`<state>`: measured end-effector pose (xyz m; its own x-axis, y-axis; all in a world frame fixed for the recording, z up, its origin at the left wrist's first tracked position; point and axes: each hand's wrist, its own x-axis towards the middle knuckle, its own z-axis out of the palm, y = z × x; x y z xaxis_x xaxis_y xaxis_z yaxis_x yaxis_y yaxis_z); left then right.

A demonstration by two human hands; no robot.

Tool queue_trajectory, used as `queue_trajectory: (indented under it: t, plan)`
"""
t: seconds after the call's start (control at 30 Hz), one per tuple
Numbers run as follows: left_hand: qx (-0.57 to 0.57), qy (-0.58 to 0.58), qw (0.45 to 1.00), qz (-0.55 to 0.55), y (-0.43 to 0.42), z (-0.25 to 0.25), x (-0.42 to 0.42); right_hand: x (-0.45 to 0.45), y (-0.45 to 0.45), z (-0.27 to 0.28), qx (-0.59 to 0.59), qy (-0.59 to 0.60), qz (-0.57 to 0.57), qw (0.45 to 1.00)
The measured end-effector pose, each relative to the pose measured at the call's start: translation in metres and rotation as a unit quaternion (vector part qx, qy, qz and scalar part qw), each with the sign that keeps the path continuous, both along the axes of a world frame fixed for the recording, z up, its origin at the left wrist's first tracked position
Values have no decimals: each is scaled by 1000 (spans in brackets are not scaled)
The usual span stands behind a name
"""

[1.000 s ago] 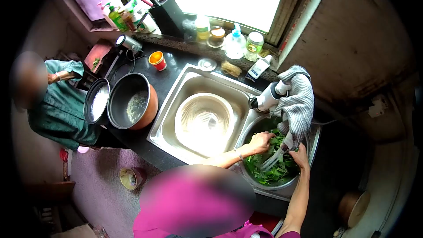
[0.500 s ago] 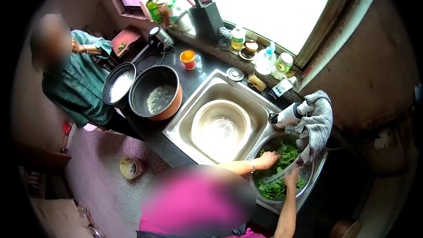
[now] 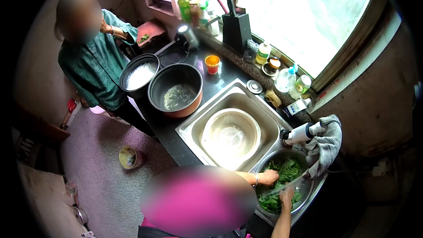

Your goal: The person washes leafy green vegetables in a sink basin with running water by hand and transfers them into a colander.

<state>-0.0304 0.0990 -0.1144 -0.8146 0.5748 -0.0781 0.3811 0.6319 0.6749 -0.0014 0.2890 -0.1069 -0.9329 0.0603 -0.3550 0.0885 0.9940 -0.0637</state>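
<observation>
A: What are the two hands doing?

B: The left hand (image 3: 268, 177), with a bracelet at its wrist, rests at the leafy greens (image 3: 288, 170), fingers bent down. The right hand (image 3: 286, 197) is just below it, over the same greens, fingers pointing in. The hands are near each other, apart; whether either is closed on leaves, I cannot tell.

A: Where are the greens?

B: Inside a round metal bowl (image 3: 309, 188), at the right side of the steel sink (image 3: 189, 128). A pale, see-through streak crosses above them (water or clear plastic, I cannot tell which).

A: And around the bowl?

B: A grey striped cloth (image 3: 331, 143) drapes over the white faucet (image 3: 299, 134) just above it. In the basin to the left sits a perforated metal colander (image 3: 251, 139).

A: Further left?

B: On the dark table (image 3: 165, 134) stand a large pot (image 3: 190, 107) with pale bits in its bottom, and an orange and red cup (image 3: 212, 67). A smaller pan (image 3: 140, 74) is beside the pot. A person (image 3: 98, 72) in a green shirt stands near it, one hand raised to the face.
</observation>
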Motion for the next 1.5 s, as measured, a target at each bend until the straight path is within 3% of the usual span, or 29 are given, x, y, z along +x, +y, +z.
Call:
queue_trajectory:
  t: [0.07,0.13,0.17,0.2,0.27,0.33,0.37,0.4,0.47,0.5,0.53,0.6,0.63,0.67,0.7,0.77,0.8,0.83,0.87,0.93,0.97,1.0,1.07,1.13,1.2,1.27,1.4,1.5]
  plan:
    - [-15,-100,995,3,-11,40,-7,-4,2,20,-197,-39,12,980]
    - [92,20,991,98,-15,46,-12,-9,15,32,-252,32,-47,966]
    - [111,51,986,115,-16,46,-17,-10,22,33,-236,164,25,958]
    - [118,86,982,122,-16,51,-18,-7,20,40,-161,231,-17,959]
    - [101,113,983,102,-8,34,-17,-3,27,15,-124,297,-23,947]
    - [20,-13,999,34,-3,30,-6,0,26,-34,-88,177,-35,980]
    - [43,4,999,22,-5,31,4,10,13,-17,-91,207,111,968]
    - [55,-21,998,-22,-6,25,4,4,11,5,-90,209,113,967]
    - [52,-52,996,47,-12,48,7,-5,12,33,-280,19,23,960]
    - [56,-35,995,74,-12,48,3,-8,8,46,-351,38,-57,934]
    - [60,-19,993,101,-12,48,0,-6,10,66,-253,113,-49,960]
    - [49,88,989,106,-16,48,1,-6,18,55,-197,204,-44,958]
    - [19,91,991,91,-16,45,4,-6,18,47,-202,172,-39,963]
    - [-9,94,993,74,-12,34,6,-1,4,35,-143,136,-62,978]
    - [-14,48,997,66,-4,21,8,1,2,14,-81,76,-16,994]
    - [-59,-46,997,32,2,21,7,3,0,-13,-138,25,-3,990]
    - [-80,-81,993,25,0,30,3,3,4,-9,-235,57,33,970]
    - [-62,-60,995,45,-5,44,3,1,-9,31,-284,20,16,958]
    - [-35,-75,994,69,-7,52,0,-2,13,5,-290,82,51,952]
    - [62,-89,988,106,-12,64,-9,-5,13,45,-389,123,19,913]
    - [94,-85,987,97,-10,60,-17,-11,23,54,-397,84,12,914]
    - [69,-95,990,81,-15,82,-22,-10,32,50,-364,149,-1,919]
    - [34,-110,991,68,-18,93,-29,-16,19,112,-427,72,-103,896]
    - [-13,-34,999,41,-17,74,-23,-20,29,74,-456,87,-89,881]
    - [-127,46,990,-24,-15,31,-5,-9,-1,60,-140,104,-156,972]
    - [-154,-25,986,-64,-10,34,18,11,-29,12,-36,148,-67,986]
    - [-225,14,966,-128,-12,30,17,15,-8,31,-217,224,97,945]
    - [-132,60,988,-48,-9,-4,-7,6,-4,24,-117,224,-34,967]
